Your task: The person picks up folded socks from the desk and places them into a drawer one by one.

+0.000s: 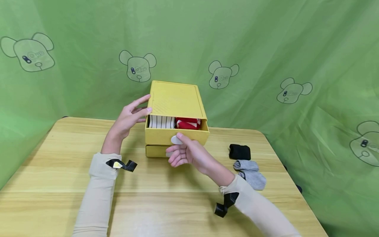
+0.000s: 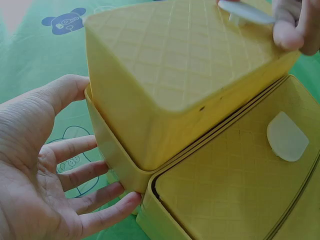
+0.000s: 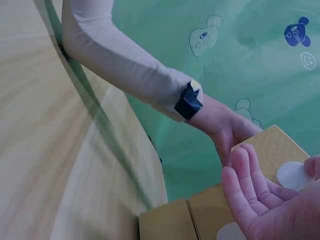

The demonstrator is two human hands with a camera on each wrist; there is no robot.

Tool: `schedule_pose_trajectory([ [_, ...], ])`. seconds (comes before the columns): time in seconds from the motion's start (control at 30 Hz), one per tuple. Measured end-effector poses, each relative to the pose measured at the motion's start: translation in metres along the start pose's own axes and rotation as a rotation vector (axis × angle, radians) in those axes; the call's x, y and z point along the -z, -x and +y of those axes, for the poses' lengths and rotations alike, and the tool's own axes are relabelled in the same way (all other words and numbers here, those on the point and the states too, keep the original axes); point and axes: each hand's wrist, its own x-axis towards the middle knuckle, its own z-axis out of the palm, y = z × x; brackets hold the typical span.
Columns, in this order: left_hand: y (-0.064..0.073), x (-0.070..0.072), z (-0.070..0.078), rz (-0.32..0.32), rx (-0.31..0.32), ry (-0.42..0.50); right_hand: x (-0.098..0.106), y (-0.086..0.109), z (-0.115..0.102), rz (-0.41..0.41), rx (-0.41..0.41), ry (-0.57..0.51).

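Observation:
A yellow drawer box (image 1: 177,98) stands on the table with its top drawer (image 1: 160,135) pulled partly out. In the drawer lie a folded white cloth piece with dark stripes (image 1: 161,122) and a folded red one (image 1: 188,123). My right hand (image 1: 192,154) pinches the white knob (image 2: 247,12) of this drawer, thumb on its upper side, the other fingers fanned out below. My left hand (image 1: 127,118) rests spread against the box's left side, its fingertips touching the casing in the left wrist view. A lower drawer (image 2: 225,165) with its own white knob (image 2: 287,137) is closed.
On the table (image 1: 148,210), right of the box, lie a folded black sock-like bundle (image 1: 240,152) and folded grey socks (image 1: 251,175). A green curtain (image 1: 183,39) with bear-head drawings hangs close behind the table and along its right side.

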Motion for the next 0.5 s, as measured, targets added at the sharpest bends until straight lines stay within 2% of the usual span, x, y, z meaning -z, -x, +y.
schedule_pose_trajectory([
  [0.5, -0.001, 0.001, -0.001, -0.01, -0.012, -0.002, 0.013, -0.025, -0.002, 0.018, 0.036, -0.016],
])
